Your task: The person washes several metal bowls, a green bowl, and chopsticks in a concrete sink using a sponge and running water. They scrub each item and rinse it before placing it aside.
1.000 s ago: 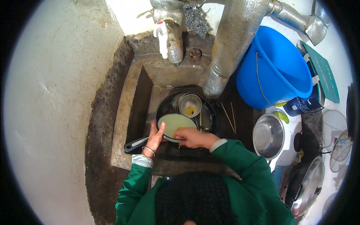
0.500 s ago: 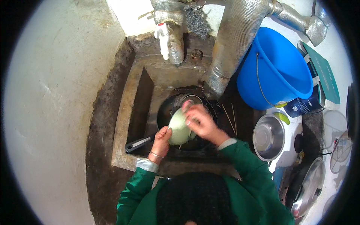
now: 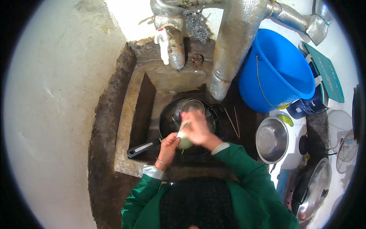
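Note:
Over the sink (image 3: 124, 141), my left hand (image 3: 167, 149) grips the rim of a pale green bowl (image 3: 185, 142), thumb on top. The bowl is tilted up and seen nearly edge-on. My right hand (image 3: 198, 128) is closed at the bowl and covers much of it; motion blurs the fingers. A small pinkish thing (image 3: 183, 114) shows at its fingertips, too smeared to name. Beneath both hands lies a dark frying pan (image 3: 163, 121), its black handle (image 3: 144, 148) pointing to the left. A round metal dish (image 3: 197, 105) sits inside the pan.
A white tap (image 3: 163, 45) and foil-wrapped pipes (image 3: 238, 42) stand at the back. To the right are a big blue bucket (image 3: 249, 84), a steel basin (image 3: 272, 139), a pair of chopsticks (image 3: 232, 122), a green vegetable piece (image 3: 286, 120) and a lidded pan (image 3: 316, 189).
My right hand has moved down and slightly left across the bowl. The bowl has turned from showing its broad side to nearly edge-on, and my left hand shifted slightly right.

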The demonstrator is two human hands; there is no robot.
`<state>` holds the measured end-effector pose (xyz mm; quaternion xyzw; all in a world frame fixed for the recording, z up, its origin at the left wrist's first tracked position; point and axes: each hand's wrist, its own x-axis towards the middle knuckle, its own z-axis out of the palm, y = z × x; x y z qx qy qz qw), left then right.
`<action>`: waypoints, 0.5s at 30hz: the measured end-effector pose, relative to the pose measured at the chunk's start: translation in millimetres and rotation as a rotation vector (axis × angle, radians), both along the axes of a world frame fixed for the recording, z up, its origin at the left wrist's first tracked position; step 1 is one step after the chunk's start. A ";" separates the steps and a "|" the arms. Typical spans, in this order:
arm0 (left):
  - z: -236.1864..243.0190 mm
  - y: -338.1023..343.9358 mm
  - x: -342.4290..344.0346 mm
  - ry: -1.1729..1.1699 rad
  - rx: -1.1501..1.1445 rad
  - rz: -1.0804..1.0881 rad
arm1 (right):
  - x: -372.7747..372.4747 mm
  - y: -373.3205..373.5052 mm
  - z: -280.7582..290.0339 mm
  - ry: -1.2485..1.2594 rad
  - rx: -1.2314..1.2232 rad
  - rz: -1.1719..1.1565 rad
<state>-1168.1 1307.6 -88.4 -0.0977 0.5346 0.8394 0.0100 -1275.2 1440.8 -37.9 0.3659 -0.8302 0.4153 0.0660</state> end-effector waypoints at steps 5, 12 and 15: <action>10.4 2.9 4.6 -0.028 -0.046 -0.004 | 4.9 -4.3 3.7 0.146 0.070 -0.077; 16.7 -14.2 11.7 -0.001 0.034 -0.162 | -39.6 33.8 -45.0 -1.011 -0.606 -0.006; 36.6 -2.8 -5.4 -0.035 -0.001 -0.234 | -8.4 6.6 -3.1 -0.316 -0.120 0.086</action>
